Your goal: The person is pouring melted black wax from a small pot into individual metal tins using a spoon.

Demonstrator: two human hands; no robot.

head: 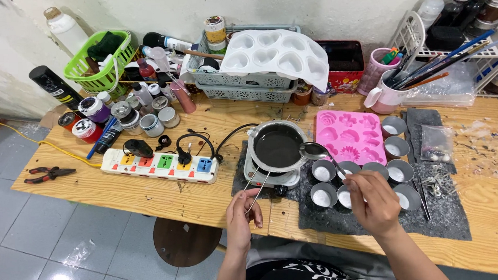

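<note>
My right hand (371, 199) grips a metal spoon (315, 150) by its handle; the bowl rests at the right rim of a small round pot of dark liquid (276, 146). That pot sits on a little white hot plate (268, 177). My left hand (242, 211) pinches the pot's thin wire handle (259, 189) at the table's front edge. Just under the spoon, several small metal cups with white filling (323, 171) stand grouped on a dark mat (378, 221).
A pink flower mould (350, 134) lies behind the cups. A white power strip (159, 163) lies left of the hot plate, red pliers (49, 174) further left. Jars, baskets, a white heart mould (273, 56) and a brush mug (391, 90) line the back.
</note>
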